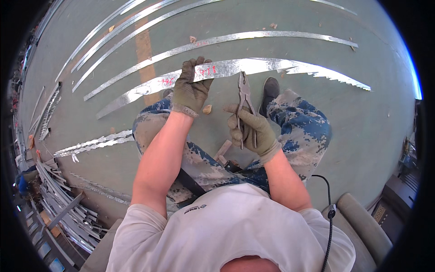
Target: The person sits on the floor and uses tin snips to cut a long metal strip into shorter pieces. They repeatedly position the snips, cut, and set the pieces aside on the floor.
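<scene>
My left hand (189, 90), in an olive work glove, is closed around a long shiny sheet-metal strip (231, 68) with red handwritten marks. The strip runs across in front of my knees, and its right end has a jagged, toothed edge. In my gloved right hand (259, 132) is a pair of pliers (244, 90), its handles between my fingers and its jaws pointing away from me. The jaw tips overlap the strip's near edge in this view; whether they bite on the metal I cannot tell.
Several narrow metal strips (272, 34) lie beyond on the green floor (362, 127). Crinkled metal offcuts (99, 143) rest to the left, above a heap of metal profiles (74, 213). Under my right hand is a hammer-like tool (223, 149), partly hidden. A black cord (330, 226) hangs at my right.
</scene>
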{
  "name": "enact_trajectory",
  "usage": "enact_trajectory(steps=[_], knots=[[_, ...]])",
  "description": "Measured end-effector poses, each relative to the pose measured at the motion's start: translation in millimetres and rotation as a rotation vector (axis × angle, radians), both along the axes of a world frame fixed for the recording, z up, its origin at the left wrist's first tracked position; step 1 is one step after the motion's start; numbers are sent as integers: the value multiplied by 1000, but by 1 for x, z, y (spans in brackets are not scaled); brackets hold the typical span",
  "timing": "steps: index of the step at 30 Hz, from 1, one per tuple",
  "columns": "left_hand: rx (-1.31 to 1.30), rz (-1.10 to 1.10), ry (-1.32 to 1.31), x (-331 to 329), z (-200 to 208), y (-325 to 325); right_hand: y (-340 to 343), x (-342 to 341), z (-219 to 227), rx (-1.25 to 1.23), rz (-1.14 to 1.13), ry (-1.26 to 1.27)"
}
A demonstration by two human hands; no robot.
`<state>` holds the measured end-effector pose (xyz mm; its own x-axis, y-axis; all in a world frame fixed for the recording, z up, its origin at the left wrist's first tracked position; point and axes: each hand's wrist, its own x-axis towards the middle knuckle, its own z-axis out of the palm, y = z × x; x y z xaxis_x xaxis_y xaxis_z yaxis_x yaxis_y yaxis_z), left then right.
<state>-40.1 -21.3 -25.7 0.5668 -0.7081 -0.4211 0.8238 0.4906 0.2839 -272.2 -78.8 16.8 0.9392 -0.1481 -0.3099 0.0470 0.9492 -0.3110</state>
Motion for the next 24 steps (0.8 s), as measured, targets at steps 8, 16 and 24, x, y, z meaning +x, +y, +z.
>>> enact_trajectory(steps=[8, 16, 24], knots=[[-39, 0, 60, -3, 3, -2, 14, -5, 37, -295, 4, 439], [47, 33, 70, -4, 4, -6, 3, 7, 76, -1127, 378, 575], [45, -39, 46, -9, -3, -12, 18, 12, 65, -818, 138, 762]])
